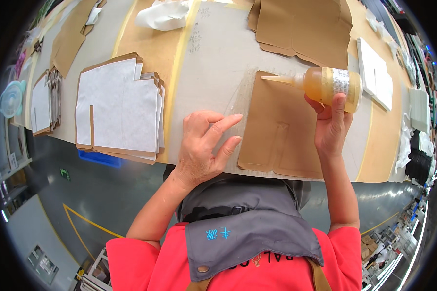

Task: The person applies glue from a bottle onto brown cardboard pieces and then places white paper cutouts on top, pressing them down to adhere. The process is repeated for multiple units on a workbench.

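A brown flat cut piece (296,123) with a slit in it lies in front of me at the table's near edge. My right hand (334,121) is wrapped round a squeeze bottle (325,82) of amber liquid, tipped on its side. Its long pale nozzle points left, with the tip at the piece's far left corner. To the left of the piece, my left hand (204,140) hovers near the table edge with thumb and fingers apart and nothing in it. Left of that hand rests a stack of white-faced cut pieces (121,104) with brown edges.
More brown pieces (301,29) are stacked at the back. White slabs (375,72) lie to the right, and a crumpled white sheet (164,14) at the far side. Another upright-looking pile (46,104) and a light-blue lidded container (12,98) are at the far left. Yellow tape strips cross the table (209,72).
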